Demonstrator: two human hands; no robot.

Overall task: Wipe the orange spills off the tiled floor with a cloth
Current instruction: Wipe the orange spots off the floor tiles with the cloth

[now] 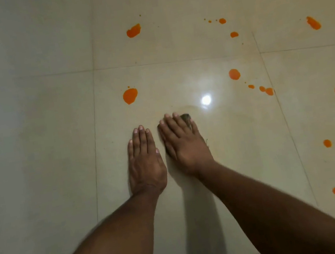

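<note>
Right hand [183,144] is pressed flat, fingers straight, on a dark cloth [186,118]; left hand [144,160] laid flat on the tiled floor [34,146] beside it. Orange spills [130,96] lie beyond the cloth. Even pressure should be kept, cloth pushed forward.

Two bare forearms entering from bottom of frame, left arm [106,244] from lower left, right arm [272,209] from lower right. No sleeves in view, bare from frame edge to wrist. Left hand [144,163] at centre frame, right hand [183,144] just to its right. No gloves, rings, watch or bands on either (wrists fully in view). Fingernails short and pale, visible on most fingers. Fine hair along outer edge of both hands. Lower arms slightly blurred near bottom edge.
</note>
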